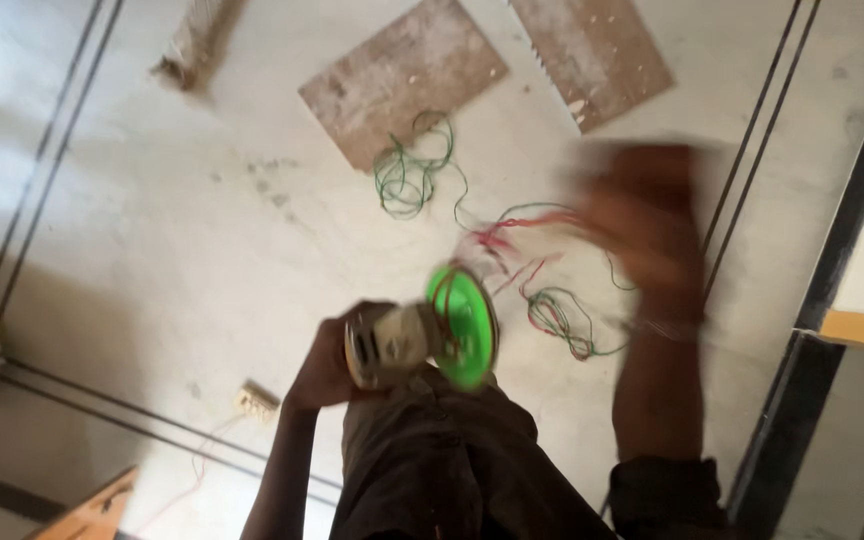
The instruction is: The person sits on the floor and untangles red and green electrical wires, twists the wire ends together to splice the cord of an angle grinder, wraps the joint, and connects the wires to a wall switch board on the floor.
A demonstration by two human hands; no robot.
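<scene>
Beyond the wire spool [462, 325], loose wire coils [414, 175] lie on the floor [172, 230] (partly over a board [402, 80]); a socket [255, 400] sits left.

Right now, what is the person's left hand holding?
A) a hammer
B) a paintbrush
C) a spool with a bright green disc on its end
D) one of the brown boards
C: the left hand grips a pale spool capped by a bright green disc, from which red and green wires trail toward the blurred right hand.
</scene>
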